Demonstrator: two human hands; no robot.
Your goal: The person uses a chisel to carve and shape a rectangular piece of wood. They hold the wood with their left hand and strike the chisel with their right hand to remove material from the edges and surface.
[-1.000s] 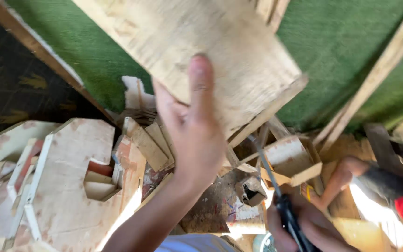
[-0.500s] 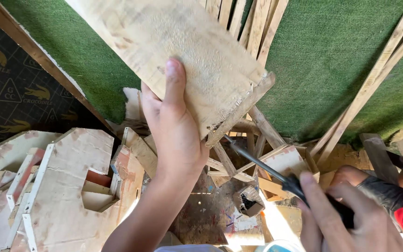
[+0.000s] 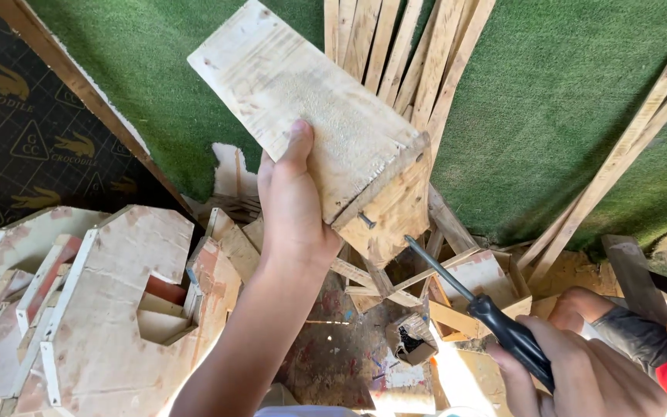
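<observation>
Our left hand clamps the wooden board in mid-air above the scrap pile; right hand grips the screwdriver, tip near the screw. A slip could jab our fingers.

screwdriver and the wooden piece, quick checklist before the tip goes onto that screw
1. Left hand grip on the pale nailed-together wooden board piece: ok, thumb over the face, palm behind.
2. Right hand on the black-handled metal screwdriver: ok, handle wrapped.
3. Tip seated in the dark screw head on the end block: not ok, tip sits apart, lower right.
4. Shaft lined up with the screw: cannot tell.
5. Left fingers away from the tip: ok.
6. Other person's knee near the handle: not ok, close.
</observation>
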